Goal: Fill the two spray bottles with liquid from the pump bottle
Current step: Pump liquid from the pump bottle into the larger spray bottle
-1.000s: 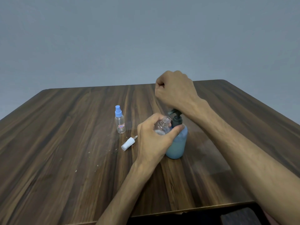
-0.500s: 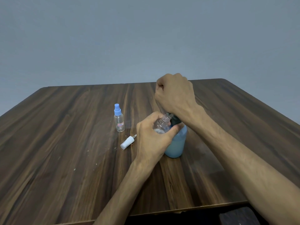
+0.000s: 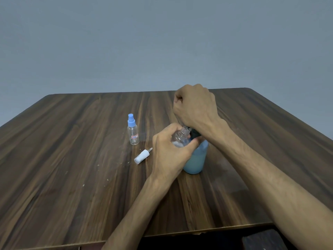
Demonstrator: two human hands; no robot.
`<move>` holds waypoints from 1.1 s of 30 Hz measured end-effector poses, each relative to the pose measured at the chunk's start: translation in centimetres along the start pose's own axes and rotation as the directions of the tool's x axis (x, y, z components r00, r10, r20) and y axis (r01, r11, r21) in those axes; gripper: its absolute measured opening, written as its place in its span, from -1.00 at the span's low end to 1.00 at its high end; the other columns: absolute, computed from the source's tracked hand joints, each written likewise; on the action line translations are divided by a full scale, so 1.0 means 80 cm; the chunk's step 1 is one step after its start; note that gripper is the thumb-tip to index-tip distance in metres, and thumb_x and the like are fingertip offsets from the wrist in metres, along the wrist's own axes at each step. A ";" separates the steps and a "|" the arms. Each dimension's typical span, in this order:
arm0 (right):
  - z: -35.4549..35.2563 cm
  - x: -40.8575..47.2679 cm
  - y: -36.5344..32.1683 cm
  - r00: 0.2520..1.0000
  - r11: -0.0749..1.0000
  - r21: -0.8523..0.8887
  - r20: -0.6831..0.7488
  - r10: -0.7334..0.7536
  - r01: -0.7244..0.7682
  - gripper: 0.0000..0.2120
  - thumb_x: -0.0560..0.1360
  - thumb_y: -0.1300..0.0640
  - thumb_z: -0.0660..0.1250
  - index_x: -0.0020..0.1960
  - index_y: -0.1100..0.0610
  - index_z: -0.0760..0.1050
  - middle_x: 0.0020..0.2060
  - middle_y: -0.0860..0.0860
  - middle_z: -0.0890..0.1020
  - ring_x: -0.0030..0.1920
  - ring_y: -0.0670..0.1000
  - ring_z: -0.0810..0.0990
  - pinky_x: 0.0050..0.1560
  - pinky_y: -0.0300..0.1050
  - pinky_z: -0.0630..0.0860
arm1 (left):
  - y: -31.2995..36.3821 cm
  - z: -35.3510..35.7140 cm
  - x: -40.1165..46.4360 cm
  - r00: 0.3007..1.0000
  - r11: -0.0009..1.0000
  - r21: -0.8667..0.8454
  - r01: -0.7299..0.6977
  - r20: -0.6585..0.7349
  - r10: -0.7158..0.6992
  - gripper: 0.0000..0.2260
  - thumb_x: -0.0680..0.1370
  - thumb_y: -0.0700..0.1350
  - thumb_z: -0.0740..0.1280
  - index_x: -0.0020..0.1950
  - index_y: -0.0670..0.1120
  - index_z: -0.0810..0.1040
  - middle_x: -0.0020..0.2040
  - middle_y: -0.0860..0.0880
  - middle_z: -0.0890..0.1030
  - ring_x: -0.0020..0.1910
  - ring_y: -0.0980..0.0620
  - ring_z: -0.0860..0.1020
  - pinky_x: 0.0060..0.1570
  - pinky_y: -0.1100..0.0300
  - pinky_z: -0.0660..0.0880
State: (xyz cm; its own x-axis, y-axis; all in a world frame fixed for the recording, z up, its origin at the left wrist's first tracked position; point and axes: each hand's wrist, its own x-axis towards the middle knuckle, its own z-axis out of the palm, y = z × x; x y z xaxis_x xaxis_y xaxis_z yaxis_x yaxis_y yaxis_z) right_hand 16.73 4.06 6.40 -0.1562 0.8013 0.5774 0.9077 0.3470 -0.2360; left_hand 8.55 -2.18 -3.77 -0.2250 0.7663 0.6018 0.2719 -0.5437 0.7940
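Note:
My left hand (image 3: 168,150) grips a small clear spray bottle (image 3: 181,138) with its cap off, tilted so its threaded neck sits at the dark pump head (image 3: 195,133). The pump bottle (image 3: 196,159) with light blue liquid stands upright on the table right behind that hand. My right hand (image 3: 195,107) is a fist, its heel pressing down on the pump head. A second clear spray bottle (image 3: 133,131) with a blue cap stands upright to the left. A white spray cap (image 3: 142,156) lies on its side between that bottle and my left hand.
The dark wooden table (image 3: 72,168) has small pale crumbs scattered left of centre. Its front edge runs along the bottom of the view, with a dark object (image 3: 261,240) below it at the right. A plain grey wall rises behind.
My right fist has pushed the pump head down from its raised position a second ago. The left hand keeps the open bottle at the spout.

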 end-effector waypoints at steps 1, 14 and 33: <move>-0.002 0.003 0.000 1.000 1.000 -0.001 -0.014 -0.010 0.010 -0.85 0.40 0.24 0.24 -0.23 0.19 0.58 -0.42 0.05 0.48 -0.36 0.13 0.36 -0.34 -0.07 0.24 | 0.000 0.000 0.000 1.000 1.000 -0.001 -0.002 0.005 0.002 -0.74 0.37 -0.05 0.63 -0.24 -0.11 0.59 -0.35 0.05 0.62 -0.35 0.15 0.57 -0.33 0.21 0.51; -0.003 0.009 0.001 0.998 0.999 -0.012 -0.042 -0.036 0.035 -0.82 0.43 0.24 0.23 -0.21 0.13 0.60 -0.37 0.04 0.60 -0.33 0.13 0.50 -0.33 -0.08 0.30 | 0.002 -0.003 0.000 1.000 1.000 0.021 -0.005 0.017 0.005 -0.73 0.38 -0.13 0.69 -0.23 -0.02 0.59 -0.33 0.12 0.62 -0.32 0.16 0.60 -0.29 0.31 0.49; -0.005 0.008 0.000 0.999 0.999 0.030 -0.047 -0.024 0.026 -0.81 0.41 0.24 0.23 -0.21 0.11 0.62 -0.36 0.02 0.61 -0.28 0.16 0.54 -0.25 -0.08 0.35 | 0.001 -0.002 0.000 1.000 1.000 0.014 -0.008 0.019 0.008 -0.74 0.39 -0.15 0.69 -0.22 -0.10 0.60 -0.33 0.08 0.63 -0.34 0.16 0.59 -0.31 0.31 0.49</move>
State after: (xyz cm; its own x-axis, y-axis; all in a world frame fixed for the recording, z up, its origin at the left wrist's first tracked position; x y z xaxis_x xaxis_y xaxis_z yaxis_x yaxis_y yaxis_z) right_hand 16.79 4.37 7.06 -0.1597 0.7688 0.6192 0.8914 0.3818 -0.2443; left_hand 8.39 -2.28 -3.68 -0.2046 0.7685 0.6062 0.2871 -0.5449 0.7878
